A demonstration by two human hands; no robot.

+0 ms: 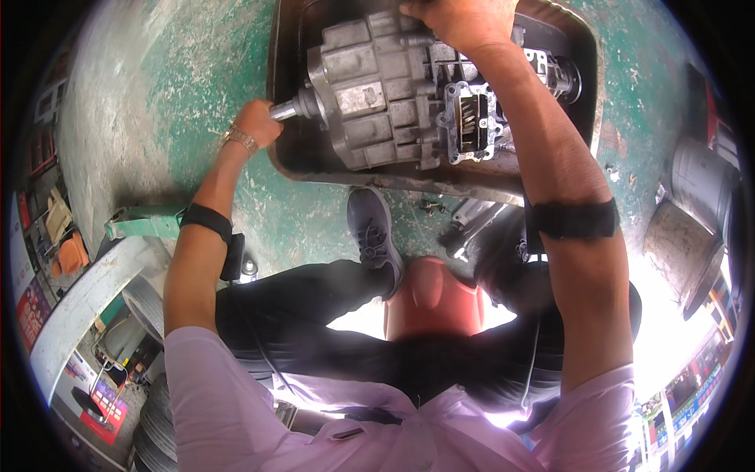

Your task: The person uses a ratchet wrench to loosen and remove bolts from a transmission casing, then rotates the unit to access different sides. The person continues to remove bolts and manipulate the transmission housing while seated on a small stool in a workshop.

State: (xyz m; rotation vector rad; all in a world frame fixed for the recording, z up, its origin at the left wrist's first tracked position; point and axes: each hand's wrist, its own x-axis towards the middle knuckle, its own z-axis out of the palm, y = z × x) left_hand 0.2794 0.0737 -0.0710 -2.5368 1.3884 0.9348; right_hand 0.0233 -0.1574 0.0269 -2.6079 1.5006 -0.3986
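A grey metal gearbox lies on its side in a dark, shallow metal tray. My left hand is closed round the bare input shaft, which sticks out from the left end of the casing. My right hand reaches over the far side of the casing. Its thumb side touches or nearly touches the housing, while the other fingers are hidden or cut off by the upper picture edge. Between my arms, a rectangular opening in the casing shows gear teeth inside.
My shoe stands by the tray's near edge, with a red stool between my legs. Metal parts lie on the worn green floor. To the right are grey drums; at left, a green metal bar and tyres.
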